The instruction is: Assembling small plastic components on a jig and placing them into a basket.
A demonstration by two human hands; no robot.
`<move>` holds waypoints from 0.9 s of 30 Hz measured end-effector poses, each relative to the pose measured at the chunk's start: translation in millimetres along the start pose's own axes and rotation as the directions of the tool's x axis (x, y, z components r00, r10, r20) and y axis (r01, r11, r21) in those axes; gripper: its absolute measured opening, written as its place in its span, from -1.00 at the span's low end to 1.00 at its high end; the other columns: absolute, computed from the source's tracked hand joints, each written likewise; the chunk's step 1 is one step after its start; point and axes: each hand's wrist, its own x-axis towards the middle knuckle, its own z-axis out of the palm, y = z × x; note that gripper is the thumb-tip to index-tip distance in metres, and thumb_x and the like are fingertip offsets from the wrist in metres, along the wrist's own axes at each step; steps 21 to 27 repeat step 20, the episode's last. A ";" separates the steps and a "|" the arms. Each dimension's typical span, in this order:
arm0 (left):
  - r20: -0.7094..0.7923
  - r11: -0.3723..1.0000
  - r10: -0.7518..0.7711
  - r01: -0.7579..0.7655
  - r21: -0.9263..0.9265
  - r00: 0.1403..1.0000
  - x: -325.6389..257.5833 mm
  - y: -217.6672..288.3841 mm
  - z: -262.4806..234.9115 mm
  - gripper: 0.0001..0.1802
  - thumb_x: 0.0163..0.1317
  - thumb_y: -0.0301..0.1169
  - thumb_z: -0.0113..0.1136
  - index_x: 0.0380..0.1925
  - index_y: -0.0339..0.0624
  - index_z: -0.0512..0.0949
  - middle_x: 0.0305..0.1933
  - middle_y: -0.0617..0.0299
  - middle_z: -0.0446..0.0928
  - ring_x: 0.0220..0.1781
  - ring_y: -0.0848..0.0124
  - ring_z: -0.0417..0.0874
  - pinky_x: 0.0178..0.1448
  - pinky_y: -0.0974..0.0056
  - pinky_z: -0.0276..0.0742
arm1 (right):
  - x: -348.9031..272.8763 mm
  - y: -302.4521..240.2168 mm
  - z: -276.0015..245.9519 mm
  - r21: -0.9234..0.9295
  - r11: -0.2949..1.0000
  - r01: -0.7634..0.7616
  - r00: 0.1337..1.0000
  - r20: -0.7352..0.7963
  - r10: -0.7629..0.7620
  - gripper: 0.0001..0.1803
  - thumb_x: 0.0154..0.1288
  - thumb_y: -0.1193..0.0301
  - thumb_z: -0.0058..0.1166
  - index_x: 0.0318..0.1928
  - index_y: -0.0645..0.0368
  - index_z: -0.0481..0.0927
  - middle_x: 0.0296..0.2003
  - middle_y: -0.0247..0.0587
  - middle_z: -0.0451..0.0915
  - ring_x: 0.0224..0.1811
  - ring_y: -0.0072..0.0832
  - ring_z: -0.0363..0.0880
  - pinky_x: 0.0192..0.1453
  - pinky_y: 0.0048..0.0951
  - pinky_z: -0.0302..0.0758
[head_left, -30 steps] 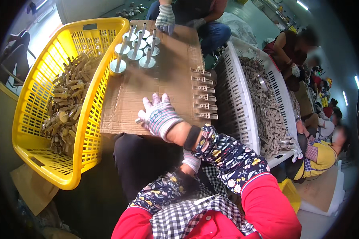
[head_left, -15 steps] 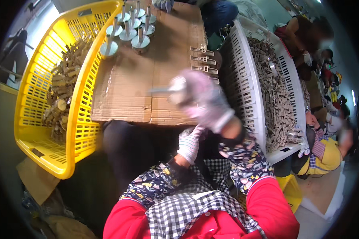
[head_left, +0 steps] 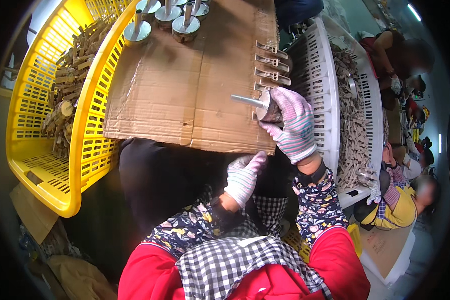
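In my right hand (head_left: 296, 125) is a round, bark-sided disc (head_left: 270, 108) with a metal rod. The disc is tipped on its side, its rod pointing left, over the right edge of a cardboard sheet (head_left: 160, 107). Beside it, a row of several wooden clips (head_left: 272, 62) lies along that edge; the hand hides part of the row's near end. My left hand (head_left: 241, 179) is closed just below the sheet's near edge, with whatever it may hold hidden. Several similar discs with upright rods (head_left: 186, 25) stand on the far left of the sheet.
A yellow basket (head_left: 77, 165) of wooden pieces stands to the left. On the right, a white crate (head_left: 330, 100) holds many wooden clips (head_left: 347, 125). Other people sit farther right; a gloved hand (head_left: 374, 185) is at the crate's near right corner.
My right hand has moved right with the rodded disc, from over the sheet's middle to its right edge. The view has shifted, so the standing discs appear higher. My left hand stays near the edge.
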 end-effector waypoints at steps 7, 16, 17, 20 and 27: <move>-0.035 0.997 -0.065 0.067 0.045 0.997 -13.2 30.3 12.8 -0.73 0.21 -0.22 0.17 -0.33 -0.23 0.57 -0.43 0.28 0.56 -0.52 0.59 0.50 -0.48 0.52 0.39 | 2.7 -5.6 1.6 -0.051 0.997 0.059 0.996 0.074 -0.055 -0.22 -0.25 0.37 0.30 0.13 0.16 0.38 0.07 -0.11 0.39 0.08 -0.12 0.36 0.19 -0.18 0.29; -0.023 0.958 -0.083 0.086 0.272 0.996 -12.6 91.7 25.1 -0.61 0.19 -0.09 0.15 -0.31 -0.24 0.55 -0.52 0.28 0.51 -0.62 0.62 0.44 -0.60 0.56 0.32 | 12.9 -14.1 -30.3 -0.076 0.994 0.074 0.906 0.421 -0.035 -0.06 -0.24 0.35 0.19 0.29 0.11 0.18 0.25 -0.06 0.21 0.24 -0.15 0.22 0.22 -0.14 0.24; -0.015 0.948 -0.066 0.068 0.311 0.998 -11.2 96.8 28.1 -0.62 0.18 -0.09 0.16 -0.32 -0.24 0.55 -0.53 0.29 0.51 -0.63 0.62 0.43 -0.62 0.56 0.30 | 10.5 -12.1 -29.1 -0.073 0.994 0.085 0.911 0.410 -0.047 -0.05 -0.25 0.33 0.22 0.29 0.11 0.18 0.25 -0.06 0.20 0.24 -0.16 0.21 0.22 -0.14 0.24; 0.002 0.937 -0.063 0.058 0.344 0.998 -0.5 105.9 33.1 -0.63 0.18 -0.10 0.16 -0.34 -0.24 0.55 -0.55 0.29 0.51 -0.66 0.61 0.41 -0.65 0.56 0.28 | 0.1 2.3 -8.8 -0.041 0.991 0.124 0.954 0.279 -0.108 0.01 -0.28 0.29 0.29 0.30 0.09 0.15 0.27 -0.07 0.16 0.26 -0.18 0.18 0.25 -0.14 0.22; 0.002 0.937 -0.063 0.058 0.344 0.998 -0.5 105.9 33.1 -0.63 0.18 -0.10 0.16 -0.34 -0.24 0.55 -0.55 0.29 0.51 -0.66 0.61 0.41 -0.65 0.56 0.28 | 0.1 2.3 -8.8 -0.041 0.991 0.124 0.954 0.279 -0.108 0.01 -0.28 0.29 0.29 0.30 0.09 0.15 0.27 -0.07 0.16 0.26 -0.18 0.18 0.25 -0.14 0.22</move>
